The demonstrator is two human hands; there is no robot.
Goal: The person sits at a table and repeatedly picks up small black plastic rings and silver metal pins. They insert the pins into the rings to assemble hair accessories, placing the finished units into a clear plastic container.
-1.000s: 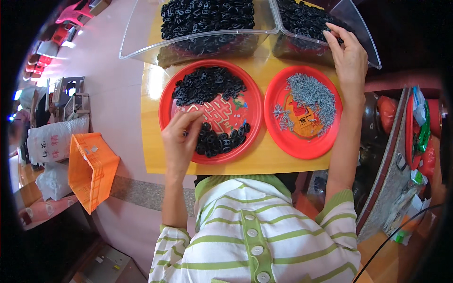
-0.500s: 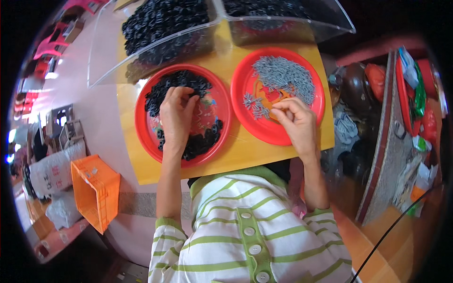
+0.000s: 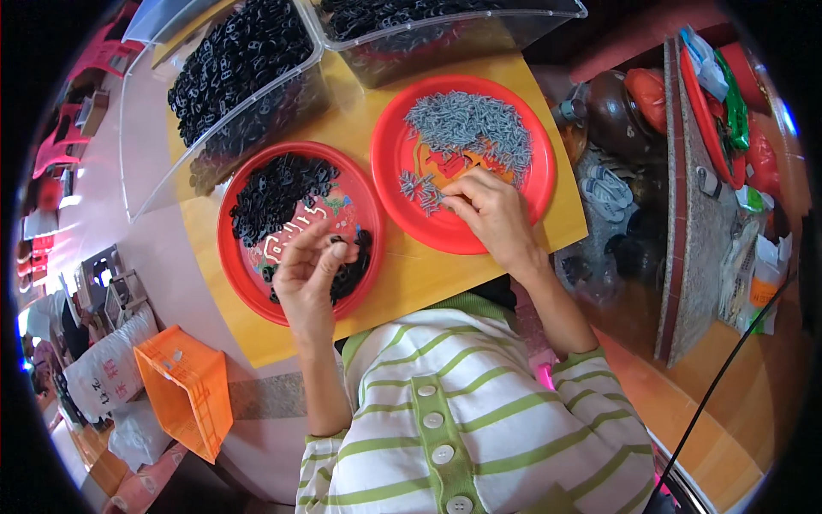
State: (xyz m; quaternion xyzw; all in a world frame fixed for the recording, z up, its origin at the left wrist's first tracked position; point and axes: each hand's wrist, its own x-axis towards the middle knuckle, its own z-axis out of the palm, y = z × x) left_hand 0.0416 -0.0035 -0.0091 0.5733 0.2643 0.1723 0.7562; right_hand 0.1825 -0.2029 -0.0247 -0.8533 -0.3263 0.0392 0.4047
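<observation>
The left hand (image 3: 310, 272) is now hovering raised over the near part of the left plate (image 3: 248, 283), where half a second ago it was lying flat on the black pieces (image 3: 278, 193). Its thumb and first finger are closing together in a pinch, the other fingers spreading loose. It seems to be holding one small black piece between the tips, but the piece is too small for me to tell surely. More black pieces are lying just beyond this hand and under it.

The right hand (image 3: 490, 212) is resting on the right plate (image 3: 522, 210), about where it was before, its fingertips curling down into the near edge of the grey pins (image 3: 467, 128). The fingers are nearly closed; whether they are holding a pin I cannot tell.

From this I judge that the person has just picked one part with each hand and is getting ready to join them.

Both plates are sitting on the yellow desk (image 3: 428, 274). Beyond the hands two clear bins (image 3: 214, 137) are holding many more black pieces. An orange crate (image 3: 184, 398) is standing on the floor, down to the left of the left hand.
</observation>
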